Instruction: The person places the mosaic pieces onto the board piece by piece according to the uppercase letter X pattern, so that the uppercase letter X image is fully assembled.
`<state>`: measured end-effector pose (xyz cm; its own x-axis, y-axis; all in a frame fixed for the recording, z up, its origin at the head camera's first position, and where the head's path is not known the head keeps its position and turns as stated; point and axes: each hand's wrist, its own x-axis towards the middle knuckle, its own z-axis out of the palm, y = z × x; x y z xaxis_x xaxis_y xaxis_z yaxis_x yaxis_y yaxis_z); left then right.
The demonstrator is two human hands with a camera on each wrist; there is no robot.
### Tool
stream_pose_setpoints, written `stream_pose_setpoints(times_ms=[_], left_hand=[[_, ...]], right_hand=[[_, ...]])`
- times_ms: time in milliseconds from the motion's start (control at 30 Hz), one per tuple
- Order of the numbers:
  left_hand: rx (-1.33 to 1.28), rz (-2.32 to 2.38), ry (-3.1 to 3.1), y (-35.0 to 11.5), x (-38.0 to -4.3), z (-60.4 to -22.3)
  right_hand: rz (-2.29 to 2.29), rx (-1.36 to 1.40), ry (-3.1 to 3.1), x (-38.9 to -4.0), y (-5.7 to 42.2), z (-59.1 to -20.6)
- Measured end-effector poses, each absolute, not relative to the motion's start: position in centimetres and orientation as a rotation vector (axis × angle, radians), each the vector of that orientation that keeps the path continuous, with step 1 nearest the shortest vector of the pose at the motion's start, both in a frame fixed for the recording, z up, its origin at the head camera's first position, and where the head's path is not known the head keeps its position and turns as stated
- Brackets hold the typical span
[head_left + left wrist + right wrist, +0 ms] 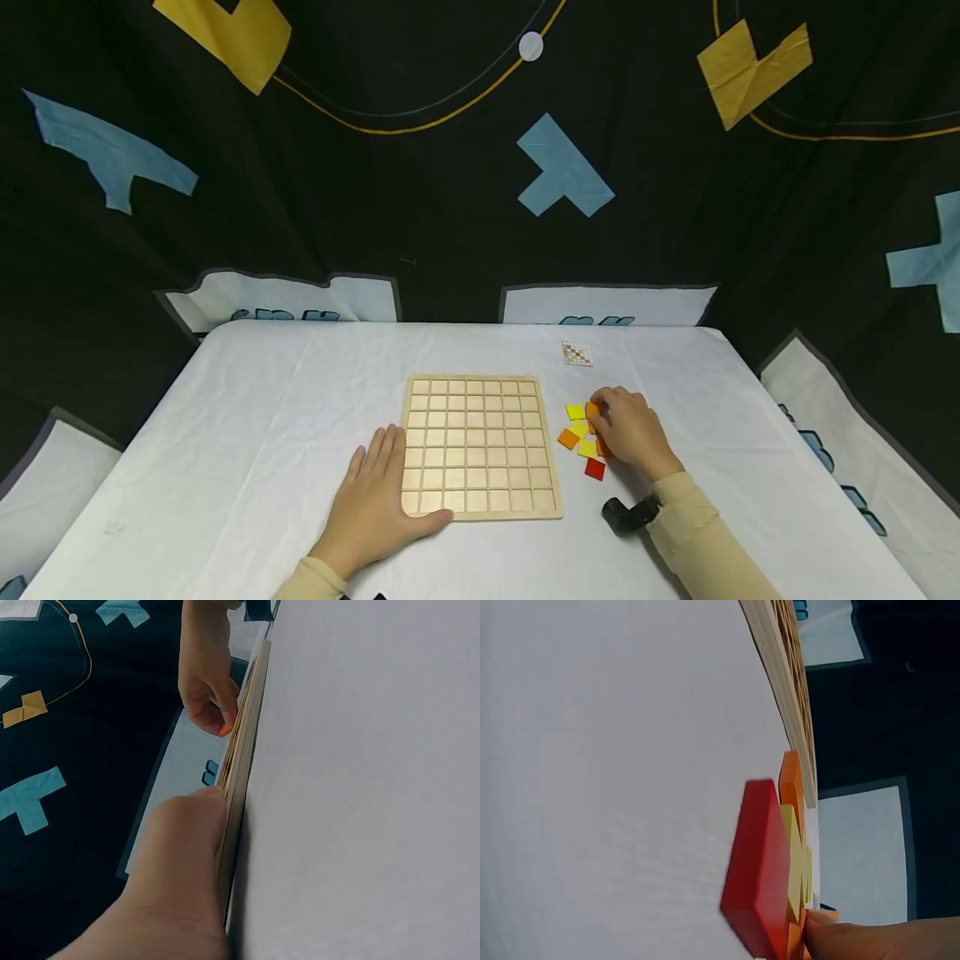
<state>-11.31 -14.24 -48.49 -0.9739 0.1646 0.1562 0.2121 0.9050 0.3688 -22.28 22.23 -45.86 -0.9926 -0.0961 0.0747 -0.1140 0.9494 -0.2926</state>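
Note:
A wooden grid board [487, 446] lies flat with its square cells bare. My left hand [372, 500] rests at its lower left corner, fingers straight along the left side and thumb on the near edge. Right of the board, my right hand [633, 429] reaches over a cluster of small square tiles. Thumb and fingertips pinch an orange tile [225, 730], seen in the left wrist view. Around it lie several yellow tiles [587, 448] and other orange tiles [567, 438]. A red tile [757, 870] is nearest the right wrist camera. My right hand hides part of the cluster.
A small card with a coloured grid pattern [577, 353] lies beyond the tiles. White cloth [247, 450] covers the table. Behind it hangs a black curtain [420, 208] with blue and gold shapes. A black device [628, 515] is strapped to my right wrist.

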Motion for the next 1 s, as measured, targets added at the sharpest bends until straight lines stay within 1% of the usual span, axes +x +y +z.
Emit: stream_pose_setpoints(times_ms=[200,367,600,1000], left_hand=[[-0.306,-0.607,-2.959,-14.2,-11.1,-48.3],[-0.315,-0.610,-2.968,-14.2,-11.1,-48.3],[-0.326,-0.589,-2.964,-14.2,-11.2,-48.6],[-0.307,-0.575,-2.964,-14.4,-11.2,-48.6]], right_hand=[[0.581,0.105,-3.035,-22.7,21.8,-45.1],[0.692,0.133,-2.993,-22.8,20.3,-44.4],[0.869,0.246,-2.949,-23.5,15.8,-43.7],[1.065,0.531,-2.929,-25.1,7.4,-44.5]])
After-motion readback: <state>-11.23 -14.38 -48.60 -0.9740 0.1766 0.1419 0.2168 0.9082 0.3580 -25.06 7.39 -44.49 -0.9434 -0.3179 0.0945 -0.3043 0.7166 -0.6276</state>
